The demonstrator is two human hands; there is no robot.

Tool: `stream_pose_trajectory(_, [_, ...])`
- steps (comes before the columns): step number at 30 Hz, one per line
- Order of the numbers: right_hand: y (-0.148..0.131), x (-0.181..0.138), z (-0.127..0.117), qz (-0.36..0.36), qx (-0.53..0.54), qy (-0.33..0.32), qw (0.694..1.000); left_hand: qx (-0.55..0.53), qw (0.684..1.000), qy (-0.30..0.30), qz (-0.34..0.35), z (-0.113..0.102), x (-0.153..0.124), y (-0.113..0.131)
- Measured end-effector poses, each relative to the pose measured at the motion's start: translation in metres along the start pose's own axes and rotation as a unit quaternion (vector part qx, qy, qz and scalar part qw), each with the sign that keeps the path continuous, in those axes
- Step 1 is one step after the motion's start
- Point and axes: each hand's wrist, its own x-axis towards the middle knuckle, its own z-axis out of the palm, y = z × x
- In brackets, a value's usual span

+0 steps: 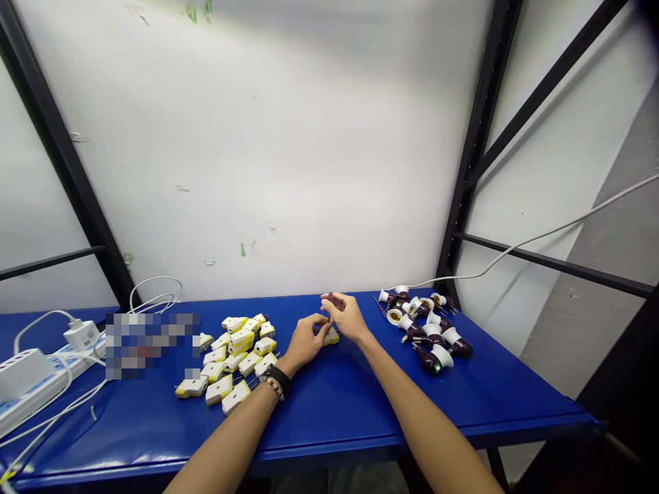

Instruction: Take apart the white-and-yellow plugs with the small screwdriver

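Observation:
At the middle of the blue table, my left hand (309, 339) is closed, its fingers pressing on a white-and-yellow electrical plug (332, 337). Most of that plug is hidden behind the fingers. My right hand (344, 315) is closed just above it, pinching a small upright screwdriver with a dark purplish handle (330, 297). The screwdriver's lower end disappears behind my left fingers, so I cannot tell whether the tip touches the plug. Left of my hands lies a cluster of several similar white-and-yellow plugs (241, 339).
Several white-and-maroon plug-in bulb holders (432, 335) lie at right, beside another thin screwdriver (379, 307). A white power strip (46, 384) with cables runs along the left. Black shelf posts (471, 151) frame the white back panel (288, 151). A blurred patch covers part of the left side.

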Motion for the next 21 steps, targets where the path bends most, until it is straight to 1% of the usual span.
stream_pose_trajectory(5, [0.0017,0.0008,-0.0001,0.005,-0.003,0.002,1.000,0.041,0.999,0.011,-0.024,-0.0012,-0.0003,-0.0022])
stream_pose_trajectory(10, [0.0033,0.0004,-0.0012,0.001,-0.016,0.009,1.000,0.057,0.998,-0.014,-0.022,-0.0014,-0.0028,-0.0010])
stream_pose_trajectory(15, [0.0060,0.0011,-0.0013,-0.004,-0.016,0.007,1.000,0.057,0.998,-0.024,-0.024,-0.0005,-0.0054,-0.0016])
stream_pose_trajectory(21, [0.0061,0.0020,-0.0047,-0.006,-0.005,0.033,0.999,0.032,0.997,-0.072,0.001,-0.0036,-0.0089,0.0004])
